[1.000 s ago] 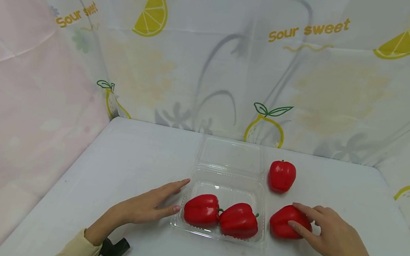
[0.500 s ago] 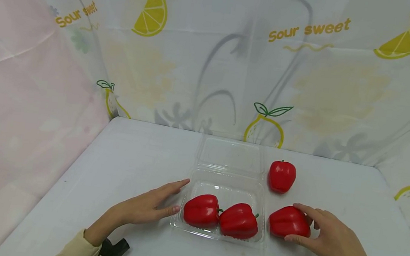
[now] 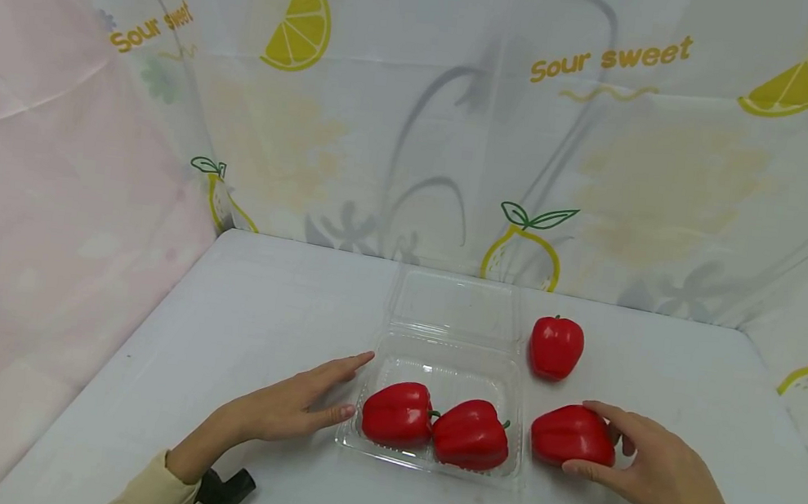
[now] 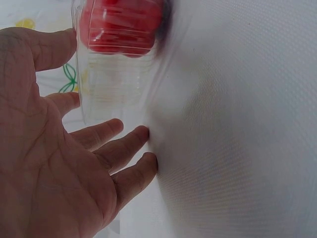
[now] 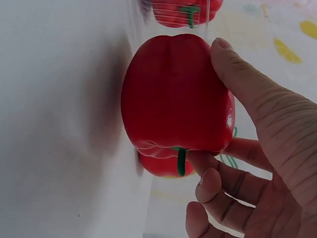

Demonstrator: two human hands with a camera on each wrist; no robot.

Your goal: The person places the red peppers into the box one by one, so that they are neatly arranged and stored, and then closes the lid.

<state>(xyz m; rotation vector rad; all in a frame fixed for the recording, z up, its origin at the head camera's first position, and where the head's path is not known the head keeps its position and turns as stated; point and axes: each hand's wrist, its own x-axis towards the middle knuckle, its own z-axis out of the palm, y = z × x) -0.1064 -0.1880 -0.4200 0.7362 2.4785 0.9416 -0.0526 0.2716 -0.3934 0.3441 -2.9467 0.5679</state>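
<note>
My right hand [image 3: 669, 477] grips a red bell pepper [image 3: 572, 436] just right of the clear plastic clamshell box, thumb on the near side and fingers behind. In the right wrist view, the held pepper [image 5: 173, 94] shows its green stem toward the palm. My left hand [image 3: 292, 404] has its fingers spread, with thumb and index fingertips right at the box's left rim. The open box [image 3: 451, 364] holds two bell peppers along its near side, a left one [image 3: 397, 416] and a right one [image 3: 471, 436]. Behind the held pepper stands another bell pepper [image 3: 556, 348], stem up.
The box's lid [image 3: 456, 303] lies folded back toward the patterned cloth backdrop [image 3: 388, 119]. A black curved object [image 3: 225, 489] sits by the left sleeve [image 3: 157, 489]. White cloth covers the table [image 3: 259, 294].
My right thumb has slid down from the pepper's top to its near side, and the pepper has turned slightly. The left hand and the box stay in place.
</note>
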